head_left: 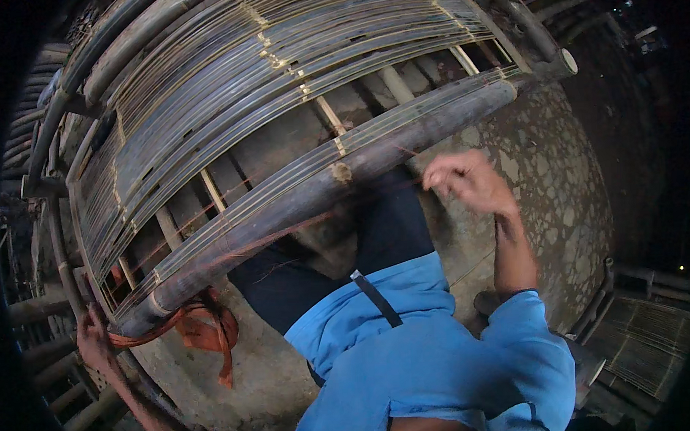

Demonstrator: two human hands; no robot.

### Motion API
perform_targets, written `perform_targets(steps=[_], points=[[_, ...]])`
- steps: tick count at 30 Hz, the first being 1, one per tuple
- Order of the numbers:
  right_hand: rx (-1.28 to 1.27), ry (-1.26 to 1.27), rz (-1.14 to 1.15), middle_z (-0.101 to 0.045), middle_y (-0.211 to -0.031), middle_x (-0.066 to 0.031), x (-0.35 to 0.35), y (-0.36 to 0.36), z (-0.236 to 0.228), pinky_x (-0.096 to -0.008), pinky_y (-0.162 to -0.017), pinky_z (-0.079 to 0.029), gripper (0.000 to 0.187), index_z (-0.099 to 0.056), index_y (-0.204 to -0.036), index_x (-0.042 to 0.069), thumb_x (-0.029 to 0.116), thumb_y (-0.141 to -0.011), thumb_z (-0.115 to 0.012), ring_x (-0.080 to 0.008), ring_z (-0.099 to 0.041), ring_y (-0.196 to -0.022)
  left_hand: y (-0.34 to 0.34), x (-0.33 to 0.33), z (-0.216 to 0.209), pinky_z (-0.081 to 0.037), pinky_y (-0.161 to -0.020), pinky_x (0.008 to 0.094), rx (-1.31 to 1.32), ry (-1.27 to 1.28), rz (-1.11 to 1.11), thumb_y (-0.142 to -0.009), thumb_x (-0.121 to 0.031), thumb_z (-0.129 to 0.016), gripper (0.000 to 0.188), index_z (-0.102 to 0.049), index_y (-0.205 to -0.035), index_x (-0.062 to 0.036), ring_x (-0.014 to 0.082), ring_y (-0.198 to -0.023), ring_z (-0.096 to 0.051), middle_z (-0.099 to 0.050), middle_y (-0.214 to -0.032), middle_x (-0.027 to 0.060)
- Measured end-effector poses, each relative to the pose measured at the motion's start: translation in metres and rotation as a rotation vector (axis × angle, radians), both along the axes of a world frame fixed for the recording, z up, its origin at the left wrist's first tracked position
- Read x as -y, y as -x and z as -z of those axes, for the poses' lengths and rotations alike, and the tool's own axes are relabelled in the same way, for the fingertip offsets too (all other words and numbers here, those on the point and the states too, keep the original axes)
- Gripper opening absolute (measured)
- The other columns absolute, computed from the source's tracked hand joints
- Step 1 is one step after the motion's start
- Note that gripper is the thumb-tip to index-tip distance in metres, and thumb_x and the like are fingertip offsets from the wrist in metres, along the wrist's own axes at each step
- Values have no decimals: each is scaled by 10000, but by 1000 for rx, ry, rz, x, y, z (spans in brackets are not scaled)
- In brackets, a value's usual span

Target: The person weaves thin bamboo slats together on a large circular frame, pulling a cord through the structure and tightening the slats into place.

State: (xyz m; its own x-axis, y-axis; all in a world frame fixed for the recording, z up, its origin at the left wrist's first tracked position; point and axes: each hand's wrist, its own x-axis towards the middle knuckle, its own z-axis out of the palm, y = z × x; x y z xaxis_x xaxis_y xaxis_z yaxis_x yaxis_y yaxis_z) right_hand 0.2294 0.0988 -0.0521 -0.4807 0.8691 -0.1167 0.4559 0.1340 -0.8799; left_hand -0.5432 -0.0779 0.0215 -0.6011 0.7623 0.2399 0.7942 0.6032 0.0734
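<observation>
My right hand [469, 182] is raised right of the front pole, thumb and fingers pinched on the end of a thin reddish strand [315, 218]. That strand stretches left along the thick bamboo pole [284, 210] of a slatted bamboo frame. At the pole's far-left end is my left hand [96, 347], its fingers curled near the corner; what they grip is hard to see. Beside it, an orange strip bundle [208, 327] hangs below the pole. Long thin slats [204, 91] span the frame, tied across with pale lashings [271, 58].
My legs in dark trousers [394, 221] are under the front pole. Cross bars [211, 190] show in the gap behind the pole. Stone-patterned floor [549, 185] lies to the right. Another slatted bamboo piece [646, 342] stands at lower right, and stacked poles [31, 143] at far left.
</observation>
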Motion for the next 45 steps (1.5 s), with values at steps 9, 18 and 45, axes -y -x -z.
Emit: perform_targets(steps=[9,18,45], points=[[-55,-197,-259,-688,-850,-125,47,97,30,-450,-755,-528,145,-700,-950,88,228,-954,-659,-336,-665,-840,69,86,-17,-462,-1027,444,90,193,-10,-938,-243,-649,499,-589,-1404,-76,305,-1235,-604,-637,-1356,163],[-266,-630,-290,-677,-858,-34,40,147,21,-383,-704,-445,146,-700,-877,116,250,-931,-721,-222,-617,-757,-404,-64,-4,-526,-718,294,1239,409,659,-853,-149,-765,455,-671,-1277,-15,138,-782,-645,-714,-1098,90],[-379,-230,-94,-717,-956,-86,31,58,68,-408,-912,-508,249,-726,-929,64,280,-843,-819,-281,-666,-882,-389,-16,-61,-503,-941,456,696,427,742,-975,-199,-681,284,-671,-1209,-38,356,-1060,-660,-682,-1192,198]])
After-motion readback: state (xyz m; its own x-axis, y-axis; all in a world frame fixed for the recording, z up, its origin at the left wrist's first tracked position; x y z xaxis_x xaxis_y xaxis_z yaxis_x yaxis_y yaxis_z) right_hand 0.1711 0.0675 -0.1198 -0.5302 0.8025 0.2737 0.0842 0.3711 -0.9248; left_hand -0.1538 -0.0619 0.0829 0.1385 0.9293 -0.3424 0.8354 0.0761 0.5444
